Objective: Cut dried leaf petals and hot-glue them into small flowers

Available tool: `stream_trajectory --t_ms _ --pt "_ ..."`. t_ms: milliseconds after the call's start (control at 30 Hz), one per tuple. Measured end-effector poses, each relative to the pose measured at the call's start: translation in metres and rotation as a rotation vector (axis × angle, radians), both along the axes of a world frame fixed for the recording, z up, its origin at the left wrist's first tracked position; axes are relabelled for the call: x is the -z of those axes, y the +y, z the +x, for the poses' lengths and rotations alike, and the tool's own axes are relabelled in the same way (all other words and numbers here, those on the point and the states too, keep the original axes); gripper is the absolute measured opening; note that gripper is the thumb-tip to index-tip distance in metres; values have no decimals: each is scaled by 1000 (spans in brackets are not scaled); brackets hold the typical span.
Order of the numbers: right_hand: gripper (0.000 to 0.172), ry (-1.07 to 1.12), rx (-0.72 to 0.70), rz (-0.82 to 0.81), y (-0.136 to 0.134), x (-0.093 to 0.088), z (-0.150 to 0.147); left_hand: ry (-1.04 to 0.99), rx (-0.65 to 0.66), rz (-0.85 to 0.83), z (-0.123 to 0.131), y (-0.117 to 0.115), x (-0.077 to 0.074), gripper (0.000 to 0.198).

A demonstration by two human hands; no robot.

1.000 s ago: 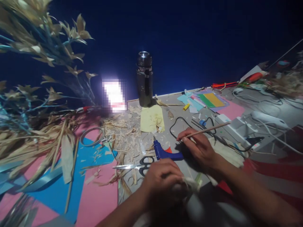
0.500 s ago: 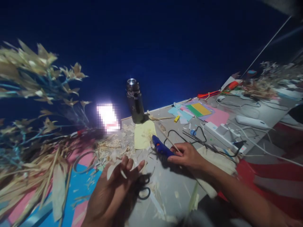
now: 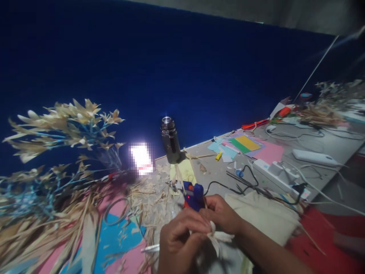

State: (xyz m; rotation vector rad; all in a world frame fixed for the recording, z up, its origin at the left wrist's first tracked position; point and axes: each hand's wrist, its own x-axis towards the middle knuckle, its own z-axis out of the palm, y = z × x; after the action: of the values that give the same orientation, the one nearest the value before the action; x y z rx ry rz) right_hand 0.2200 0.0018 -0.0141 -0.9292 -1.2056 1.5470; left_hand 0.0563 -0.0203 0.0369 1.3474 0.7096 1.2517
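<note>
Close together, my two hands work over the near table. My left hand (image 3: 184, 239) is closed, its fingertips pinching a pale dried-husk petal at a small husk flower (image 3: 221, 236). My right hand (image 3: 222, 213) is closed round a thin stick (image 3: 205, 204), mostly hidden by the fingers; the flower hangs just below this hand. Just beyond the fingers is a blue glue gun (image 3: 194, 195) with a small red light and a black cord. Whether the right hand touches it is hard to tell. A yellow paper (image 3: 185, 173) lies behind the gun.
A dark thermos (image 3: 170, 142) stands at the back edge beside a bright blurred screen (image 3: 142, 158). Husk flowers on blue stems (image 3: 82, 121) rise at left, above dried husks (image 3: 68, 228) and a tape ring (image 3: 116, 210). A power strip (image 3: 281, 177), cables and coloured papers (image 3: 245, 144) lie right.
My right hand no longer grips the glue gun, which has turned. My left hand has moved right, bringing its petal to the flower by my right hand. The view has tilted upward.
</note>
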Motion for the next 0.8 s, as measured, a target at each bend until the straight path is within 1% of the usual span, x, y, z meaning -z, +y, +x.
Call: stream_trajectory --t_ms 67,133,233,267,300,333,367,433,467,533,600,700,733,767,800 --pt "58 -14 26 -36 0 6 -2 55 -69 65 1 -2 6 13" --pt "57 -28 38 -75 -1 9 -4 112 -95 137 1 -2 13 13" --pt "51 -73 13 -72 0 4 7 174 -30 238 -6 2 21 19" --pt "49 -94 33 -42 1 -1 15 176 -12 262 -8 3 23 20" --pt "47 -109 132 12 2 -8 24 173 0 274 -10 4 25 21" --pt "44 -80 276 93 4 -17 33 165 -1 273 -11 3 27 21" --pt "43 -23 395 207 6 -26 43 152 -12 260 -10 2 28 21" --pt "39 64 462 364 9 -45 56 127 -69 210 -7 -3 31 17" --pt "37 97 477 404 11 -54 60 117 -102 181 -4 -6 32 16" --pt "35 118 450 458 14 -65 61 95 -126 126 1 -11 36 13" --pt "34 115 394 494 18 -70 57 79 -75 58 4 -13 39 10" --pt "34 83 291 530 23 -72 50 91 40 -45 5 -12 48 7" --pt "35 63 254 538 24 -72 49 112 73 -52 4 -10 52 8" --pt "36 40 222 545 25 -72 49 136 90 -25 2 -9 57 10" --pt "37 19 198 553 26 -73 49 164 87 52 1 -8 61 10"
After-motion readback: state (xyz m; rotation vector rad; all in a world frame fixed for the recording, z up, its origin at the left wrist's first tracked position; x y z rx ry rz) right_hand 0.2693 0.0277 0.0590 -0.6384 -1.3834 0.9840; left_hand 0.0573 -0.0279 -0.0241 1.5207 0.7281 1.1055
